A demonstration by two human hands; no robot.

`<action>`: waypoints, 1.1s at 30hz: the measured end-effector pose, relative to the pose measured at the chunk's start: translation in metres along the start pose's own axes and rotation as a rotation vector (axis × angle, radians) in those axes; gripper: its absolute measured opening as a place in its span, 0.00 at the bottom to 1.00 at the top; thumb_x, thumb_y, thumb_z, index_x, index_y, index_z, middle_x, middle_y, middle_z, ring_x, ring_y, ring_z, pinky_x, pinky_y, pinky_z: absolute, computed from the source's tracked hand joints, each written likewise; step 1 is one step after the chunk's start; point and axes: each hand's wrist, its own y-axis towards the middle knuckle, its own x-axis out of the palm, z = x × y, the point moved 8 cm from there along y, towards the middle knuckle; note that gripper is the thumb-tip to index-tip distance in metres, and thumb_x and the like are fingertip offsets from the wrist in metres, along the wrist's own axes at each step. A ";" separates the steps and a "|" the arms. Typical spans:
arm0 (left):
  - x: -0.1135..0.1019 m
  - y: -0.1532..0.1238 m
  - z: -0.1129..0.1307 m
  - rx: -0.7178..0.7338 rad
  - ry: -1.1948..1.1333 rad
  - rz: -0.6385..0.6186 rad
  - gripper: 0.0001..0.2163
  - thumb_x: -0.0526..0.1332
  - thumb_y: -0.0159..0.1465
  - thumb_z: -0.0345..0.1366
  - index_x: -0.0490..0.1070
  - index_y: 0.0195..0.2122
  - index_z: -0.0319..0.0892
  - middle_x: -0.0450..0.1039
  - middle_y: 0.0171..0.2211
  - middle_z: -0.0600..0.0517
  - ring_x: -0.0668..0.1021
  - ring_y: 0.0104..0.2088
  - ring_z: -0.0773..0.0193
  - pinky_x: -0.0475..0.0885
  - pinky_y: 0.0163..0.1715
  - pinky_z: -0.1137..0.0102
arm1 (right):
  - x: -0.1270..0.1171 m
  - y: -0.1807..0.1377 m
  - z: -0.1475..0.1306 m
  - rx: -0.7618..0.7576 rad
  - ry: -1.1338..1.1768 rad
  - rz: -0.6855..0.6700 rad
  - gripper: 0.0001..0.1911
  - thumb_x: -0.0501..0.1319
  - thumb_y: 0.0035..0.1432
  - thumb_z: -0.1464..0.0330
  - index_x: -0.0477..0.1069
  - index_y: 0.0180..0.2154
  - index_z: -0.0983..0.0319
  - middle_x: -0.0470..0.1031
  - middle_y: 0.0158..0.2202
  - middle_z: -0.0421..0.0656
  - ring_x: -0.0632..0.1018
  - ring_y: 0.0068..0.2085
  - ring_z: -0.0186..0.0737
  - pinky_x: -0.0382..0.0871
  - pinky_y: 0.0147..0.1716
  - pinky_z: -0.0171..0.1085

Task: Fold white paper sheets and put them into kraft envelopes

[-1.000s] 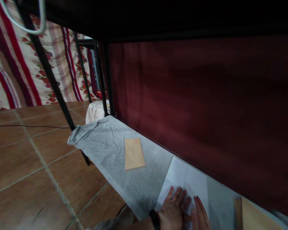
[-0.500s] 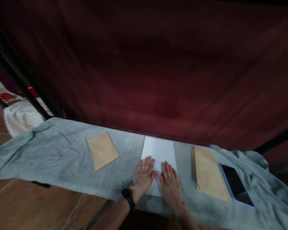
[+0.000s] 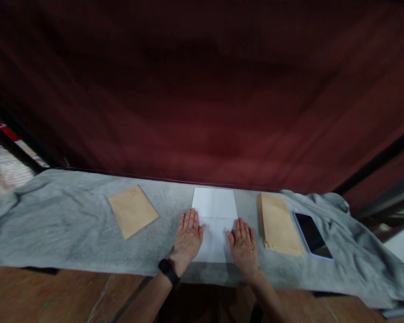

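A white sheet of paper [image 3: 215,215] with a crease across it lies on a grey cloth [image 3: 70,229]. My left hand [image 3: 187,237] lies flat with its fingers stretched out on the sheet's left edge. My right hand [image 3: 244,242] lies flat and open on the sheet's right edge. A black band is on my left wrist. A single brown envelope [image 3: 133,211] lies to the left of the sheet. A stack of brown envelopes [image 3: 278,222] lies to the right, and a dark phone [image 3: 311,234] rests beside it.
A dark red curtain [image 3: 202,98] hangs right behind the cloth-covered surface. Black metal frame bars [image 3: 373,166] stand at the right and far left. Brown floor tiles [image 3: 54,296] show below the surface's front edge.
The view has swung right from the floor and bed frame to face the surface squarely. My hands have slid apart from the sheet's middle to its two side edges.
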 end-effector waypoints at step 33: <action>0.032 0.050 0.033 0.196 -0.080 -0.057 0.27 0.46 0.70 0.32 0.51 0.71 0.40 0.50 0.71 0.45 0.54 0.71 0.53 0.55 0.68 0.54 | 0.037 0.071 -0.062 -0.039 0.298 -0.140 0.26 0.42 0.74 0.61 0.60 0.66 0.61 0.60 0.68 0.46 0.61 0.68 0.43 0.57 0.67 0.48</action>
